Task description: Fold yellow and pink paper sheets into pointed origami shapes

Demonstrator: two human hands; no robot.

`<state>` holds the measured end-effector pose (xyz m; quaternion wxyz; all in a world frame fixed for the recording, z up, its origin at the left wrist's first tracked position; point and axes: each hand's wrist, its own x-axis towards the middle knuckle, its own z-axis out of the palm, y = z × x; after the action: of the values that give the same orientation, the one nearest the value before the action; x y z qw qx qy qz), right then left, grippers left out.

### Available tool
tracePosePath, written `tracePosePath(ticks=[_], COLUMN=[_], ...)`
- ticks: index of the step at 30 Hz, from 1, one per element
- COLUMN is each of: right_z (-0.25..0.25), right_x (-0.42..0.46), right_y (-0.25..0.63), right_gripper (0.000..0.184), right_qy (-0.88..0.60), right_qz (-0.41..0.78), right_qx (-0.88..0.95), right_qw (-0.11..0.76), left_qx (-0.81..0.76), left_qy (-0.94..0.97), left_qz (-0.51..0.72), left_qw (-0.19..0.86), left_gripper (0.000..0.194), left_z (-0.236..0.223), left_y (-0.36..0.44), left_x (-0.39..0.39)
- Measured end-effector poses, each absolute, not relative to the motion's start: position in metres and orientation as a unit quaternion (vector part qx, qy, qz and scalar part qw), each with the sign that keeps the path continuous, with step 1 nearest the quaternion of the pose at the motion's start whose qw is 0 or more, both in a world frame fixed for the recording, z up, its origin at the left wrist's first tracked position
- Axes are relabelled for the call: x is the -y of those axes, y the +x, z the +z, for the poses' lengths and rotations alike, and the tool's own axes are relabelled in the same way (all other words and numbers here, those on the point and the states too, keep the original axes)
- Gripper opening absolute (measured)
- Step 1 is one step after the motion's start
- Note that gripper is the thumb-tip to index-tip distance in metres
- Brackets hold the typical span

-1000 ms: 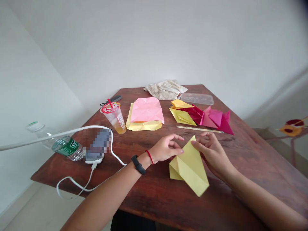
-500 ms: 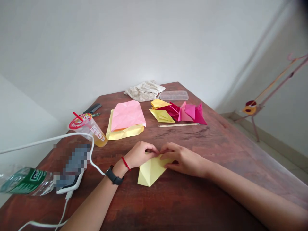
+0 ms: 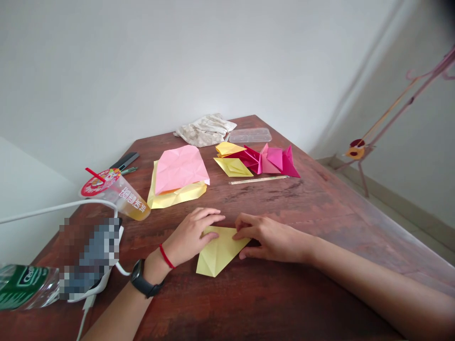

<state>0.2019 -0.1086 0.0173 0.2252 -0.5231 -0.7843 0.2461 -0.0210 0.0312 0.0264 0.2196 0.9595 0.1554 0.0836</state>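
A folded yellow paper (image 3: 217, 253) lies flat on the brown wooden table (image 3: 320, 213) in front of me. My left hand (image 3: 190, 234) rests on its upper left part with fingers stretched flat, a red string and a black watch on the wrist. My right hand (image 3: 272, 237) presses its upper right edge with the fingertips laid down on the paper. Both hands touch the paper; neither lifts it.
Behind lie a pink sheet (image 3: 179, 168) on yellow sheets, folded yellow and magenta pieces (image 3: 261, 158), a ruler (image 3: 258, 180), a clear box (image 3: 250, 136) and a cloth (image 3: 204, 129). At left stand a drink cup (image 3: 122, 194), a blurred phone (image 3: 90, 258) with white cable and a lying bottle (image 3: 24, 286).
The yellow paper went from held up to lying flat on the table. My left fingers opened from a pinch to flat. The view shifted right.
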Motion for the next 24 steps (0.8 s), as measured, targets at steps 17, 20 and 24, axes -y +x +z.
tracePosePath(ticks=[17,20,24], right_z=[0.011,0.011,0.012], right_x=[0.103,0.103,0.104], right_y=[0.2,0.201,0.199], right_gripper=[0.017,0.02,0.021], right_qy=[-0.588,-0.579,-0.572], right_qz=[0.231,0.232,0.21], right_qx=[0.73,0.735,0.751], right_qw=[0.26,0.266,0.256], left_qx=[-0.178,-0.196,-0.209], left_qy=[0.978,0.977,0.976], left_qz=[0.069,0.061,0.048], left_qw=[0.079,0.052,0.028], left_gripper=[0.094,0.09,0.083], left_z=[-0.006,-0.004,0.0], left_y=[-0.039,-0.047,-0.053], left_x=[0.043,0.04,0.038])
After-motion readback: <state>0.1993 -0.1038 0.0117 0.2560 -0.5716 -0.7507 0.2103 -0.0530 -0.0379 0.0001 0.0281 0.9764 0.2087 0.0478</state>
